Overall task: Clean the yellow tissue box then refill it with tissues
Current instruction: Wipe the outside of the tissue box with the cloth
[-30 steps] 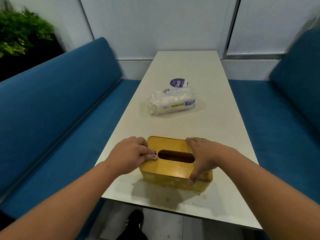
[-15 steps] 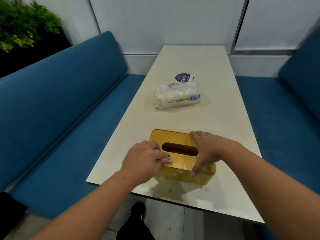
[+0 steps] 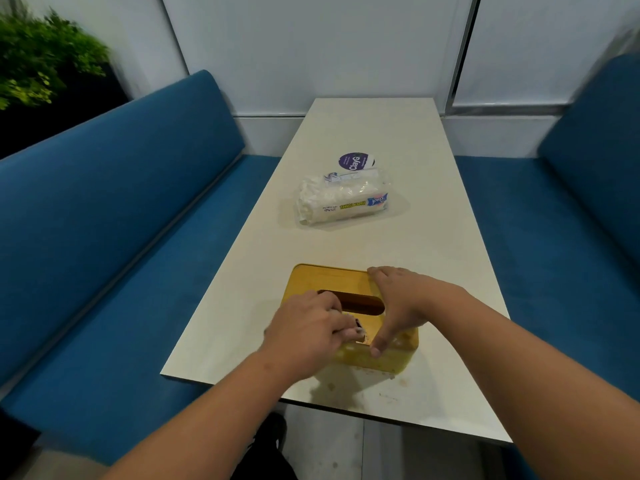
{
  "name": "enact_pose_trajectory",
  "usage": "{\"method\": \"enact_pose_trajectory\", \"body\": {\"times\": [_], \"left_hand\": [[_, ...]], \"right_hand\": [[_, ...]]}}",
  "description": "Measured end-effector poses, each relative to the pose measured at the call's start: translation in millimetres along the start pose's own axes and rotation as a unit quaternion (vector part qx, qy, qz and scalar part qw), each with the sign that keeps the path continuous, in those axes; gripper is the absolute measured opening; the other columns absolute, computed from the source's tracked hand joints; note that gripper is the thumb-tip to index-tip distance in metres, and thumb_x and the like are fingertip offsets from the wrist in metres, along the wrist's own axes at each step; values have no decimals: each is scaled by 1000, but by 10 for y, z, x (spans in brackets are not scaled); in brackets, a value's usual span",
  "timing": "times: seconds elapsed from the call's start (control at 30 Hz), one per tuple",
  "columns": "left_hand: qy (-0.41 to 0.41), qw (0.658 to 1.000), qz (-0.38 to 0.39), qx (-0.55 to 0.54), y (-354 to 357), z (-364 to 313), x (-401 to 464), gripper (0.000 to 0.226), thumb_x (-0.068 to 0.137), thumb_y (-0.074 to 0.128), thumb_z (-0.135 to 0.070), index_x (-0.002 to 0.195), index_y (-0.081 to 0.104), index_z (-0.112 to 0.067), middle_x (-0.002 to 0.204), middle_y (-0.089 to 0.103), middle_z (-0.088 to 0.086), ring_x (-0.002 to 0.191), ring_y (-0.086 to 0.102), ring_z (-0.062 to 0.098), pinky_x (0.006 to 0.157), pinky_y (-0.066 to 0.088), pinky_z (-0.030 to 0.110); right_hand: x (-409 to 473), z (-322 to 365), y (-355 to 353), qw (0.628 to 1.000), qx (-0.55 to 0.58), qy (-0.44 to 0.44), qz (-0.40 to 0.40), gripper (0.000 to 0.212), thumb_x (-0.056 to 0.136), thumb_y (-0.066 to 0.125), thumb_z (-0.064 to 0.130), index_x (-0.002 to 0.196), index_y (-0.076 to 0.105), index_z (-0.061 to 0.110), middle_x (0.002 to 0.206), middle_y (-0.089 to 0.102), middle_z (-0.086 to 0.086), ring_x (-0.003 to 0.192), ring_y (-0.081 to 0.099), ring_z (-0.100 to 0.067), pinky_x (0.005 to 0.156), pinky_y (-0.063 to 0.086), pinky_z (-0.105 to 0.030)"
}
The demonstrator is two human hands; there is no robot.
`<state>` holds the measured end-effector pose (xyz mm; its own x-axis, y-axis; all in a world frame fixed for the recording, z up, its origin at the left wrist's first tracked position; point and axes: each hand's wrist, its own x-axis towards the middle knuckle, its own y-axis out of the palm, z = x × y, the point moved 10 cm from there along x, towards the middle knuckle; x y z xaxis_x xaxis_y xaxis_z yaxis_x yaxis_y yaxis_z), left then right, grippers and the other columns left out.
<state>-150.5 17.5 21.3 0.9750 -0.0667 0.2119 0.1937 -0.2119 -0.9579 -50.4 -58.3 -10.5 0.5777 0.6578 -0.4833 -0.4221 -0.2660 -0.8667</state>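
Observation:
A yellow tissue box [image 3: 325, 277] with a dark oval slot in its lid stands near the table's front edge. Its front face looks smeared. My right hand [image 3: 401, 299] spans the box's right end, fingers on the far edge and thumb on the front face. My left hand [image 3: 304, 332] rests on the lid's front left part, fingers curled around a small dark-and-white object that I cannot identify. A clear plastic pack of white tissues [image 3: 341, 199] lies further back on the table, apart from both hands.
The long white table [image 3: 415, 237] carries a round purple sticker [image 3: 355, 161] behind the pack and faint stains [image 3: 346, 389] before the box. Blue benches flank it left [image 3: 121, 220] and right [image 3: 571, 220]. A green plant [image 3: 38, 60] stands far left.
My left hand has slid from the lid's left end toward the front middle, in front of the slot. My right hand has stayed on the box's right end. The view has shifted.

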Motion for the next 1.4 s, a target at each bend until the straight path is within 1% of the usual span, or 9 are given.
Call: {"method": "enact_pose_trajectory", "body": {"times": [0.2, 0.33, 0.47, 0.67, 0.73, 0.83, 0.9, 1.13, 1.4], "left_hand": [[-167, 972, 44, -161, -219, 376, 44, 22, 90, 58, -57, 95, 75, -43, 90, 63, -15, 88, 58, 3, 77, 49, 28], [-330, 836, -140, -415, -619, 435, 289, 30, 101, 47, -40, 81, 68, -33, 71, 66, -7, 75, 61, 13, 67, 49, 32], [-331, 619, -110, -704, -491, 12, 655, 34, 105, 39, -38, 114, 68, -23, 110, 71, -1, 100, 63, 14, 86, 50, 32], [-239, 598, -20, -765, -368, -278, 934, 59, 104, 26, -48, 131, 59, -7, 131, 62, 11, 110, 61, 26, 93, 53, 40], [-227, 647, 14, -727, -321, -241, 963, 57, 104, 26, -48, 131, 59, -11, 132, 62, 7, 113, 62, 28, 97, 51, 43], [-187, 904, 43, -382, -330, 159, 958, 43, 103, 39, -45, 134, 56, -21, 135, 58, -3, 124, 55, 20, 100, 44, 32], [-134, 980, 100, -110, -216, 378, 909, 53, 96, 53, -49, 143, 47, -25, 146, 48, -6, 134, 43, 15, 107, 36, 29], [-52, 975, 215, -5, 308, 453, 796, 69, 91, 54, -61, 150, 35, -30, 152, 42, -5, 138, 37, 18, 113, 28, 34], [-60, 977, 203, -30, 387, 493, 771, 65, 91, 53, -59, 148, 39, -30, 144, 50, -4, 128, 47, 20, 107, 36, 36]], "right_hand": [[-27, -16, -220, 995, 76, -39, -58, 134, 57, 74, 74, 156, 1, 21, 164, 5, 1, 150, 4, -20, 122, 5, -46], [-224, 45, -851, 895, 387, -86, -205, 78, 83, 61, 59, 147, 38, 21, 147, 45, 4, 128, 49, -16, 106, 42, -38], [-325, 23, -1081, 865, 434, -92, -232, 61, 86, 46, 71, 123, 61, 25, 111, 68, 4, 101, 64, -16, 92, 53, -45], [-458, -437, -1170, 893, 348, 18, -285, 50, 94, 41, 63, 102, 61, 18, 96, 66, -2, 86, 60, -18, 80, 52, -39], [-479, -586, -1124, 891, 341, 38, -298, 40, 97, 41, 57, 103, 58, 21, 95, 66, -1, 80, 58, -13, 72, 49, -32], [-494, -758, -938, 904, 327, 50, -271, 26, 100, 43, 47, 117, 47, 28, 85, 62, 6, 71, 58, -9, 56, 42, -24], [-447, -828, -773, 927, 295, 52, -227, 27, 101, 42, 46, 124, 41, 33, 82, 61, 8, 67, 60, -11, 52, 43, -24], [-194, -874, -537, 949, 244, 36, -195, 23, 103, 41, 21, 122, 53, 25, 107, 63, 2, 82, 55, -6, 63, 39, -16], [16, -378, -603, 965, 137, -53, -219, 33, 93, 57, 43, 120, 62, 25, 113, 55, 6, 102, 53, -14, 86, 47, -30]]}}
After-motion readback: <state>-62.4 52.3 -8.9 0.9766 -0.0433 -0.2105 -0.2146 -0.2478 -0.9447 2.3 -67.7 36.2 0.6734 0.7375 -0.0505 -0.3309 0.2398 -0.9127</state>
